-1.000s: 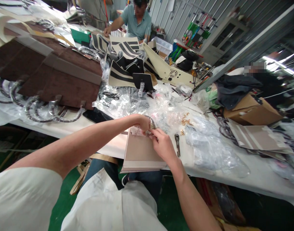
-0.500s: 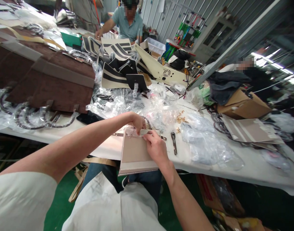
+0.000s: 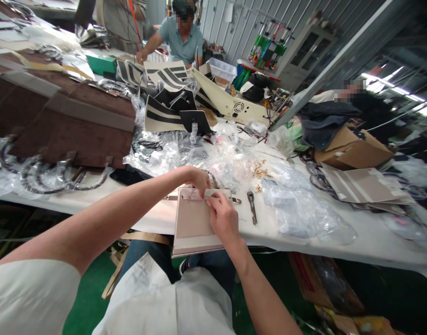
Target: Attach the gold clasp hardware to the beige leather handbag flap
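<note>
Head view: beige panel (image 3: 194,225) beneath both hands (image 3: 199,180) (image 3: 224,217), exact contact unclear.

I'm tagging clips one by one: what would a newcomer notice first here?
Probably the left hand and right hand, close together at the far edge of a beige panel. Then the dark brown panels with looped handles at left, and small gold-coloured pieces right of centre.

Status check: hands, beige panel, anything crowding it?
Left hand and right hand close together at far edge of beige panel; exact grip unclear. Panel overhangs table. Dark tool right of panel, apart; clear plastic beyond.
</note>
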`<move>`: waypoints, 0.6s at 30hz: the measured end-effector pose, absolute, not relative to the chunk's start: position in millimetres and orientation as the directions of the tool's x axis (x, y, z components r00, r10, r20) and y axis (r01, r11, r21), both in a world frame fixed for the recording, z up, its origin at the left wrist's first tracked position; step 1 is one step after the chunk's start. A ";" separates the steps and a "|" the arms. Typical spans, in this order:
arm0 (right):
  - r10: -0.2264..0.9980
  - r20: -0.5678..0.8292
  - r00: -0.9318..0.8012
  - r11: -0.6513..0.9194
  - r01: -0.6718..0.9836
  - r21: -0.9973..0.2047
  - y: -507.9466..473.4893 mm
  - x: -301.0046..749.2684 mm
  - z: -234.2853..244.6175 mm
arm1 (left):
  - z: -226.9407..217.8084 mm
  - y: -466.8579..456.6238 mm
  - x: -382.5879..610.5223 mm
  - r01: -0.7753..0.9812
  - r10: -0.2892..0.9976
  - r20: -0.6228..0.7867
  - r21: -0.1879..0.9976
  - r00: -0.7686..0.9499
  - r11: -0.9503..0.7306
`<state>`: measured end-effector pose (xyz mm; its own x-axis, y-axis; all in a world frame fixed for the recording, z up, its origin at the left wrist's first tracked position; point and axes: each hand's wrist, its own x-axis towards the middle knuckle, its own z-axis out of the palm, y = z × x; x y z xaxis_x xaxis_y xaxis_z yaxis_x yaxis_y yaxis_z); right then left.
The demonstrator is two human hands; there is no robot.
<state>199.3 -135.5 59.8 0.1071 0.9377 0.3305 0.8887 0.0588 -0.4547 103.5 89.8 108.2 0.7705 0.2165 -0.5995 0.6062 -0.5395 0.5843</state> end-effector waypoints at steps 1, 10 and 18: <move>0.937 0.332 0.111 0.058 0.886 -0.460 -135.6 199.6 57.7 | 107.1 88.9 103.8 0.615 0.226 -0.603 0.578 0.765 -0.536; 0.928 0.347 0.137 0.078 0.839 -0.538 -133.8 197.6 56.2 | 102.6 75.1 111.3 0.680 0.349 -0.608 0.481 0.713 -0.553; 0.764 0.383 0.519 -0.176 0.740 -0.650 -144.3 311.9 75.7 | 99.7 79.9 110.0 0.634 0.296 -0.589 0.522 0.752 -0.570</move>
<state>311.9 -144.3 75.7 0.5188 0.7643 0.3832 0.7396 -0.1763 -0.6496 110.0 79.9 99.7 0.7518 0.2961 -0.5892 0.6340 -0.5701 0.5225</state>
